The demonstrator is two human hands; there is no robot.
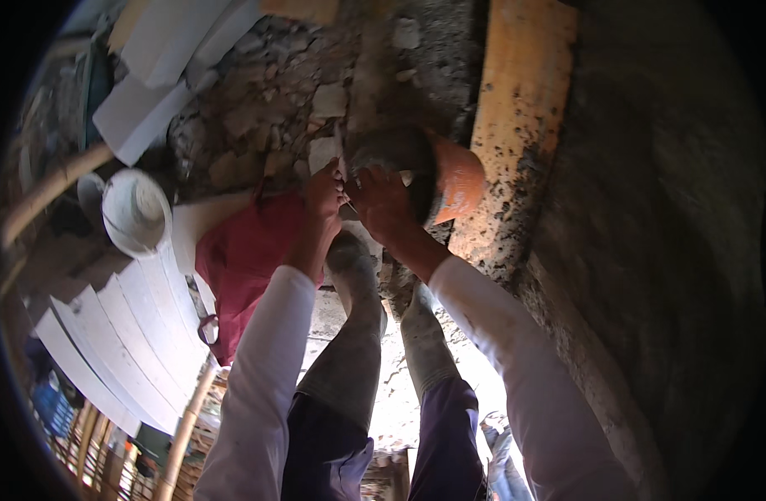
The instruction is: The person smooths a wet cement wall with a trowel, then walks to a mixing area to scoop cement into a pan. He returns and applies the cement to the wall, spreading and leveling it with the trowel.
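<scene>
Head view is showing the bare left hand (pixel 323 192) curling its fingers nearly closed, left of the orange, round, dark-mouthed container (pixel 460 177), beside a thin pale strip (pixel 348 200); whether it is gripping that, I cannot tell. The bare right hand (pixel 381 199), fingers partly spread, is overlapping the container's mouth, its hold unclear. Maroon cloth (pixel 249 250) is lying left of the container.

- Ground (pixel 374 71): dark, rough, bare in a strip near top centre.
- Rubble (pixel 262 108): broken, loose, upper left of centre.
- White slabs (pixel 161 50): overlapping, beyond the rubble at upper left.
- Board (pixel 516 92): yellowish, dark spatter, lengthwise on the right.
- Orange bucket (pixel 460 179): dark mouth, beside or over the board's edge; contact unclear.
- White bucket (pixel 118 221): far left.
- Red cloth (pixel 253 246): rumpled, left of centre.
</scene>
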